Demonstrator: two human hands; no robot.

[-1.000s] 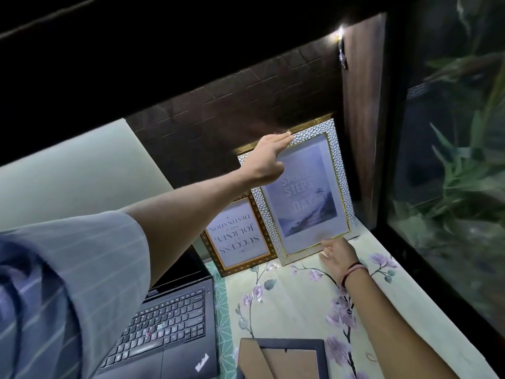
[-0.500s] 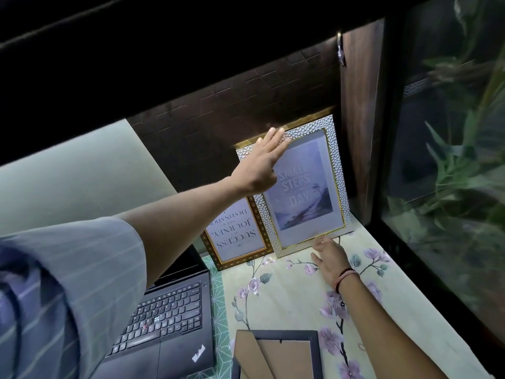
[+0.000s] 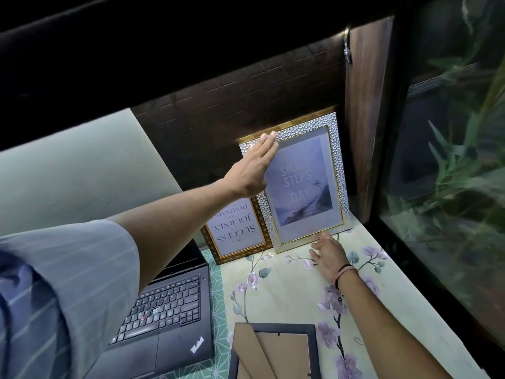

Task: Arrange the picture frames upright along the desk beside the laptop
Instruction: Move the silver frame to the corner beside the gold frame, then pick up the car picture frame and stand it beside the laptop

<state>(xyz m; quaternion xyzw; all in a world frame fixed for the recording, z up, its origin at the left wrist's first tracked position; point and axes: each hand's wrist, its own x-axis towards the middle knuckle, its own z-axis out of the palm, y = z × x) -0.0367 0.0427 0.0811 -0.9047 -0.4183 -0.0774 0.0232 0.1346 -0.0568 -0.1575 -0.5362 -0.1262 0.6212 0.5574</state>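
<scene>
A tall silver-white textured frame (image 3: 337,170) with a "Small steps every day" print stands upright against the dark back wall, at the right end of the desk. My left hand (image 3: 251,168) lies flat with straight fingers on its upper left corner. My right hand (image 3: 329,254) rests on the desk with fingertips at the frame's bottom edge, fingers spread. A smaller gold-brown frame (image 3: 236,236) stands left of it, its text upside down. A dark frame (image 3: 273,351) lies face down near me, its cardboard back and stand showing. The open black laptop (image 3: 164,310) sits to the left.
The desk (image 3: 287,283) has a pale floral cover. A dark wooden side panel (image 3: 363,132) and a glass pane (image 3: 448,187) with plants behind close off the right side. A dark shelf overhangs the desk above.
My left hand has slid from the frame's top edge to its upper left corner. My right hand has drawn slightly back from the bottom edge. The tall frame stands a little more upright.
</scene>
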